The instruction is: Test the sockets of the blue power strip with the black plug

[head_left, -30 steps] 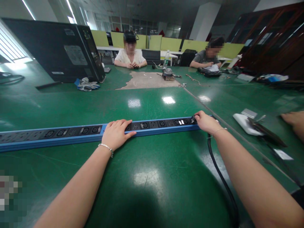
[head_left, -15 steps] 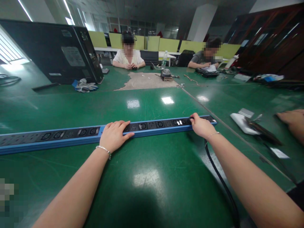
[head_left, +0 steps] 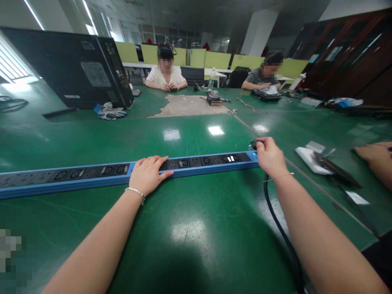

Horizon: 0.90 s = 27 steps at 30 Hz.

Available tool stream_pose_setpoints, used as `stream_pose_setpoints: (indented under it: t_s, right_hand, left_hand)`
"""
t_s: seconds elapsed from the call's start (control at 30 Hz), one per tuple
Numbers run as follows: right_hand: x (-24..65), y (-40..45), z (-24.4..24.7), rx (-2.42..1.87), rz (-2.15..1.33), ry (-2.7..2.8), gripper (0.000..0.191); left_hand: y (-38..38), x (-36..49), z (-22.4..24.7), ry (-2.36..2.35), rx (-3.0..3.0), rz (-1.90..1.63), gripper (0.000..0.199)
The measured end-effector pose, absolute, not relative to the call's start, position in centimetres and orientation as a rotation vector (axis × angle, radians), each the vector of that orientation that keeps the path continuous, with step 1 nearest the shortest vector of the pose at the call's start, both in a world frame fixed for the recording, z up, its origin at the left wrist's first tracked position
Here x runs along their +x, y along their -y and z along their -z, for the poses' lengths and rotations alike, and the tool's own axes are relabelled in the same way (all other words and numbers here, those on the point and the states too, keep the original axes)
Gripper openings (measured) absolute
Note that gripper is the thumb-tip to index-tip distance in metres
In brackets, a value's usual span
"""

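A long blue power strip (head_left: 196,163) with black sockets lies across the green table (head_left: 196,212). My left hand (head_left: 148,173) rests over its middle, fingers wrapped over the top and thumb along the near edge. At the strip's right end, my right hand (head_left: 271,157) is closed on a black plug (head_left: 253,144), which shows past the fingertips, raised off the sockets. A black cable (head_left: 275,216) hangs below this hand and runs toward the near edge.
A black computer case (head_left: 92,69) stands back left beside gloves (head_left: 110,111). Two people sit across the table. A bottle (head_left: 212,79) and a small device (head_left: 213,96) are at the back. Right: a white object (head_left: 310,160) and another person's hand (head_left: 372,159).
My right hand has come off the sockets with the plug and shifted right and slightly up, along the strip's end. My left hand has stayed in place.
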State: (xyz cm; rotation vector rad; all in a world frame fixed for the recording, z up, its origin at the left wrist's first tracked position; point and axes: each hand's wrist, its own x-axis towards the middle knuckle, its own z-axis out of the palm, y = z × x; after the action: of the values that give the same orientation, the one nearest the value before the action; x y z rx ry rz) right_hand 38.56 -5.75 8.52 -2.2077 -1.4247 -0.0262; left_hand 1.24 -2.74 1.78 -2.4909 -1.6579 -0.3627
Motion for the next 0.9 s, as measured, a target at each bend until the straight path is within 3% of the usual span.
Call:
stream_pose_setpoints:
  t_s: [0.13, 0.27, 0.47, 0.9]
  right_hand:
    - [36.9, 5.8, -10.8, -2.110, -0.102, 1.577, 0.032]
    - [33.3, 5.1, -9.2, -1.981, -0.388, 1.822, 0.029]
    - [30.3, 4.0, -6.4, -2.111, -0.347, 1.900, 0.030]
    - [27.9, 5.0, -6.9, -2.367, -0.182, 1.877, 0.037]
  left_hand:
    - [2.7, 1.2, -1.8, 1.653, -2.497, 0.366, 0.058]
    - [2.7, 1.2, -1.8, 1.642, -2.498, 0.367, 0.058]
    - [2.7, 1.1, -1.8, 1.661, -2.509, 0.385, 0.057]
    - [2.7, 1.1, -1.8, 1.645, -2.520, 0.403, 0.058]
